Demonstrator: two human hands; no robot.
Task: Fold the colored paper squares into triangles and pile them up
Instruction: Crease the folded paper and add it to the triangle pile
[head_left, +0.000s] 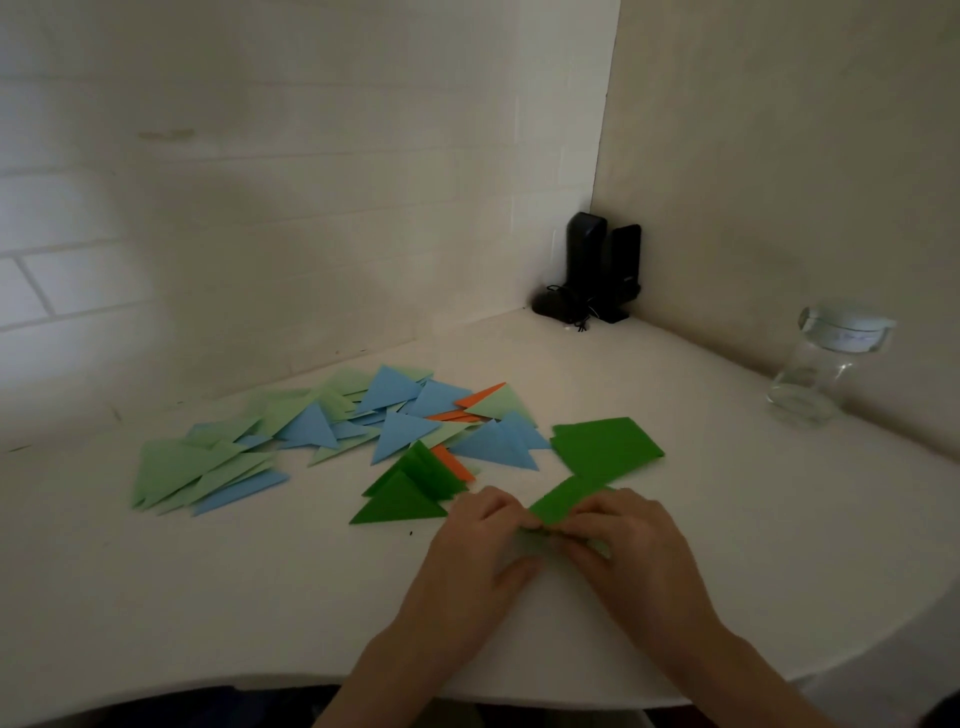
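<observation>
Both hands, left (485, 525) and right (618, 530), have a pinching grip on the green square (563, 501) at the desk (260, 597) front. If corners slip I'd get a crooked crease.

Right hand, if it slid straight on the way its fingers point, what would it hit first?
The right hand points up-left, so it would probably first meet the left hand, whose fingers pinch the same green paper square.

Setting: plain indoor room corner, likely a home desk nook. White table (208, 597) abuts a white painted brick wall (260, 208). Two black desktop speakers (602, 265) with tangled cable stand in the corner; a glass jar (815, 364) sits by the side wall.
</observation>
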